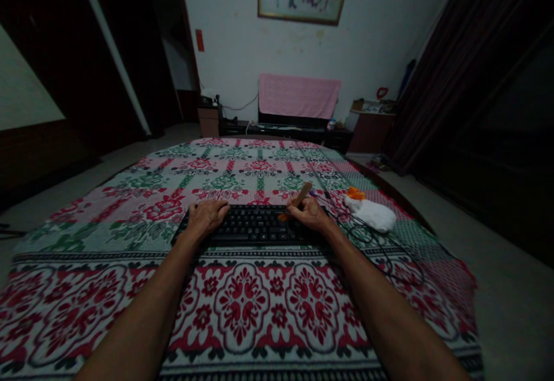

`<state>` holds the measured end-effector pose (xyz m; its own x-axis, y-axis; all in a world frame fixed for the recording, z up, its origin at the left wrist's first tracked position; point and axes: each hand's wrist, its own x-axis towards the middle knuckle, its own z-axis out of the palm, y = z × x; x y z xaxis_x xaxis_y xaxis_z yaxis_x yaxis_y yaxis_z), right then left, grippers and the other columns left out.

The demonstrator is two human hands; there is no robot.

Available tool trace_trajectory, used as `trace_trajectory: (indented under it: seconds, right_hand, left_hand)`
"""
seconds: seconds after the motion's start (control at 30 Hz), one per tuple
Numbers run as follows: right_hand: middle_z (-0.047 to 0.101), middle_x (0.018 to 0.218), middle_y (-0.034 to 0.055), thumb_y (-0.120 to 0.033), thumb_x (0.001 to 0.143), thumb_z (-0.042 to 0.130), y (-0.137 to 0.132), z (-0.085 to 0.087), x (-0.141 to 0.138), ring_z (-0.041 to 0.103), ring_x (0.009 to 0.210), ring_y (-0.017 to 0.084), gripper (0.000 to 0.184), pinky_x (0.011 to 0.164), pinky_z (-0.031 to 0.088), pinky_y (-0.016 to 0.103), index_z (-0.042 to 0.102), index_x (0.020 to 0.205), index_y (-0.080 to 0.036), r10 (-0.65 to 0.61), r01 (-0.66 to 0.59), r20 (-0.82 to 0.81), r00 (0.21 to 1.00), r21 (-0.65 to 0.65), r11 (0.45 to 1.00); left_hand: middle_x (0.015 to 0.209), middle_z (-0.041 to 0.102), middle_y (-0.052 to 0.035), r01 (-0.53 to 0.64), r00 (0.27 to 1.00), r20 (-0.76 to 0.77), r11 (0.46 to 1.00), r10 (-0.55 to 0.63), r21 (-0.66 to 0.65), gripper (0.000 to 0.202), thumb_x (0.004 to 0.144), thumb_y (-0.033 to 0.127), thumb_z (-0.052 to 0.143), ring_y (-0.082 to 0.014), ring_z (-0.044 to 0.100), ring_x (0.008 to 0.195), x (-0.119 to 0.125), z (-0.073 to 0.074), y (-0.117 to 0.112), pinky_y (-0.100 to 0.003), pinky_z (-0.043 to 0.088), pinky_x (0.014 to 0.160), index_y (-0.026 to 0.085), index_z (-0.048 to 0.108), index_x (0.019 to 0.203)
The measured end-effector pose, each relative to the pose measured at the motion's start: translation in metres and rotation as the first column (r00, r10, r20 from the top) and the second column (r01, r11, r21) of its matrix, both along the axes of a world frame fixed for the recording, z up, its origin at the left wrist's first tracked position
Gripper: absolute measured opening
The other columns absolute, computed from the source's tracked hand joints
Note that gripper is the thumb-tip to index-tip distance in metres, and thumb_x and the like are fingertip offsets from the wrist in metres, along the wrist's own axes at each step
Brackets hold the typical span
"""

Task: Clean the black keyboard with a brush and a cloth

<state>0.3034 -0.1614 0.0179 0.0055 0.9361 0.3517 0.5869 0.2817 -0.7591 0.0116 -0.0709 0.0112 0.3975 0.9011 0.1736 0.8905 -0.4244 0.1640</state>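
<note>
A black keyboard (pixel 251 226) lies flat on a patterned cloth. My left hand (pixel 205 216) grips its left end, thumb over the keys and the other fingers toward the far edge, partly hidden. In my right hand (pixel 310 212) is a small brush (pixel 304 193) with a flat wooden handle, tilted up to the right. Its brownish bristles are down at the keys on the keyboard's right half. That hand and wrist cover part of the keyboard's right end.
Right of the keyboard lie a dark coiled cable (pixel 367 234) and a white cloth bundle (pixel 374 215) with an orange piece (pixel 355 193) at its top. The red, green and white tablecloth (pixel 242 312) covers the table. Beyond stands a low cabinet with a pink towel (pixel 298 95) over a screen.
</note>
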Motion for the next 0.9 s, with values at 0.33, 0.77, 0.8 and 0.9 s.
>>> trace_trajectory:
  seconds: [0.33, 0.77, 0.8, 0.9]
  right_hand:
    - [0.068, 0.084, 0.0065, -0.031, 0.073, 0.059, 0.002, -0.003, -0.043, 0.062, 0.078, 0.017, 0.022, 0.074, 0.049, 0.031, 0.067, 0.085, -0.015, 0.154, -0.133, -0.163, 0.975, 0.129, 0.983]
    - [0.062, 0.071, 0.0024, -0.027, 0.078, 0.051, 0.009, -0.008, -0.017, 0.058, 0.066, 0.014, 0.018, 0.06, 0.046, 0.024, 0.063, 0.08, -0.013, 0.071, -0.071, 0.013, 0.997, 0.051, 0.996]
    - [0.063, 0.071, 0.0028, -0.026, 0.077, 0.052, 0.009, -0.008, -0.016, 0.059, 0.066, 0.015, 0.018, 0.06, 0.046, 0.024, 0.063, 0.08, -0.012, 0.031, -0.031, -0.002, 1.0, 0.057, 0.998]
    - [0.066, 0.08, 0.0053, -0.027, 0.075, 0.055, 0.009, -0.004, -0.025, 0.062, 0.075, 0.017, 0.018, 0.068, 0.048, 0.027, 0.064, 0.082, -0.013, -0.019, 0.028, -0.067, 0.998, 0.132, 0.991]
  left_hand:
    - [0.12, 0.06, -0.0055, -0.09, 0.996, 0.027, 0.995, 0.09, -0.034, 0.042, 0.085, 0.047, 0.036, -0.0235, 0.051, 0.112, -0.017, 0.001, 0.009, -0.039, 0.036, 0.096, 0.027, 0.059, 0.113]
    - [0.113, 0.062, -0.005, -0.077, 0.997, 0.012, 0.996, 0.078, -0.044, 0.04, 0.084, 0.046, 0.037, -0.0215, 0.053, 0.106, -0.017, -0.005, 0.014, -0.035, 0.039, 0.092, 0.025, 0.061, 0.108]
    - [0.113, 0.062, -0.0053, -0.081, 0.997, 0.01, 0.996, 0.081, -0.043, 0.04, 0.084, 0.046, 0.037, -0.0217, 0.053, 0.107, -0.017, -0.005, 0.015, -0.035, 0.039, 0.093, 0.025, 0.061, 0.109]
    - [0.114, 0.062, -0.0059, -0.091, 0.996, 0.006, 0.995, 0.091, -0.045, 0.041, 0.084, 0.047, 0.037, -0.0221, 0.052, 0.107, -0.017, -0.006, 0.014, -0.036, 0.039, 0.093, 0.024, 0.06, 0.109]
